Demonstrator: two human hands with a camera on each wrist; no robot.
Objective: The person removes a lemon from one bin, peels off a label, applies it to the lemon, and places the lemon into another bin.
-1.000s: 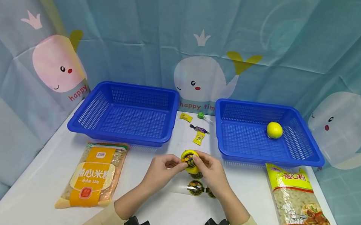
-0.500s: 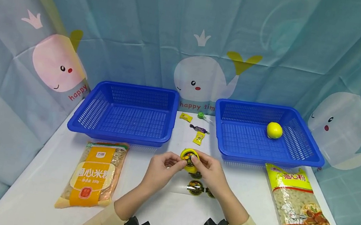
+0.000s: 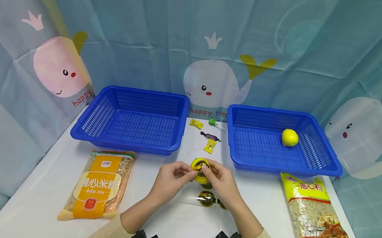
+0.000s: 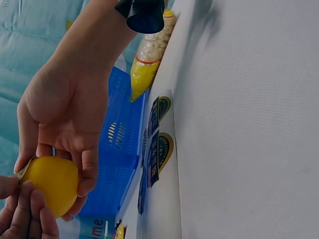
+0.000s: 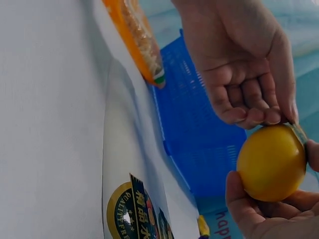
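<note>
A yellow lemon (image 4: 55,186) is held above the table in the fingers of my right hand (image 3: 224,184). On its face, in the head view, lies a round black-and-gold sticker (image 3: 200,166), with my right thumb pressing on it. My left hand (image 3: 170,179) pinches the sticker's edge between thumb and fingertip, its other fingers curled in. The right wrist view shows that edge standing slightly off the lemon's skin. Below both hands, a clear sheet (image 3: 188,197) with more round stickers (image 3: 206,198) lies on the white table, partly hidden by the right hand.
Two blue baskets stand at the back, a left one (image 3: 126,142) and a right one (image 3: 278,167) with another lemon (image 3: 290,138) inside. Between them lie several wrapped candies (image 3: 210,146) and a lollipop (image 3: 212,122). Pasta bags lie left (image 3: 98,185) and right (image 3: 314,211).
Both hands stay in nearly the same place around the lemon. The right thumb has shifted slightly left and down over the sticker.
</note>
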